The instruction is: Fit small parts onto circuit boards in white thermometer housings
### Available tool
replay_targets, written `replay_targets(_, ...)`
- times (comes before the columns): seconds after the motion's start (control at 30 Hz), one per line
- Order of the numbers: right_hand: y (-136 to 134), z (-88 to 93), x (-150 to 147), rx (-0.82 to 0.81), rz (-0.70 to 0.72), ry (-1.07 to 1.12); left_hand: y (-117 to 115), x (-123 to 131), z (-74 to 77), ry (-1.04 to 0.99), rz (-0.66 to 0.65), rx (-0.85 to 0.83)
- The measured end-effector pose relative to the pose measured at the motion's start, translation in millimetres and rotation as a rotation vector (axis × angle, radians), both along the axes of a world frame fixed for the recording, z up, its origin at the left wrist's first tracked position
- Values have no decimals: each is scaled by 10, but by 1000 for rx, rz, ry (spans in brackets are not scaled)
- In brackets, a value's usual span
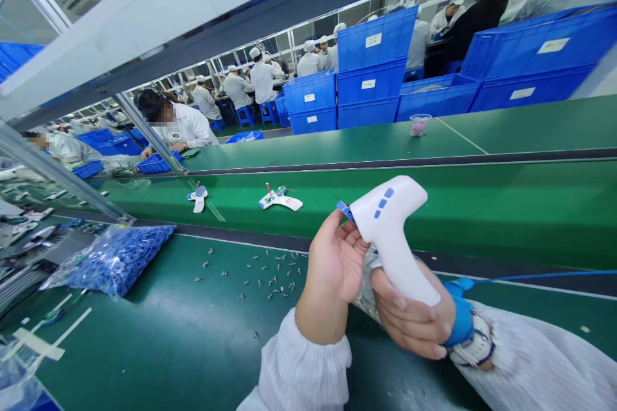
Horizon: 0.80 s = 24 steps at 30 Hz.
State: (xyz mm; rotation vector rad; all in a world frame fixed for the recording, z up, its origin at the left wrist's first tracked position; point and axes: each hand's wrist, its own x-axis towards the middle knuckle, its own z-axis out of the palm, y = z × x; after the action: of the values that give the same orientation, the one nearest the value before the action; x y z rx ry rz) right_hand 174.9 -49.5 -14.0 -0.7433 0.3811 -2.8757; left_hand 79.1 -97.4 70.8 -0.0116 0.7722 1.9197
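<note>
A white gun-shaped thermometer [393, 221] with three blue oval buttons is held up over the bench. Around the lower part of its grip, my right hand [412, 321] is closed. My left hand [335, 263] pinches at the other end, where a small blue part [346, 210] and a thin wire stick out. The fingers behind the shell are partly hidden. A clear plastic bag [369, 295] lies below my hands, mostly covered by them. Many small metal parts [277, 279] are scattered on the green bench [193, 340] left of my left hand.
Two white half-shells with wiring, one near [282, 199] and one farther left [197, 198], lie on the green conveyor belt [231, 183]. A bag of blue parts [120, 257] sits at left. Stacked blue crates [371, 83] and a seated co-worker [187, 125] are beyond. A blue cord [540, 276] runs from my right wrist.
</note>
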Motion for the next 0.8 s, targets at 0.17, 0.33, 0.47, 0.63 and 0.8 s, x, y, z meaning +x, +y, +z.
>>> replay_targets(0.17,22,-44,-17,13,3,-6,-18,-36,-18,104,-32,76)
replay_targets(0.33,67,-171,-84,51,82,92,-27,-85,-49,179,-73,82)
replay_targets(0.47,139,-335,-131,202,181,115,-54,-98,-63,242,-110,68)
replay_targets(0.63,270,-382,-95,585,197,2,-145,-117,-68,354,-123,106)
replay_targets(0.8,406,-17,22,1099,-226,-294,-245,-133,-64,491,-154,131)
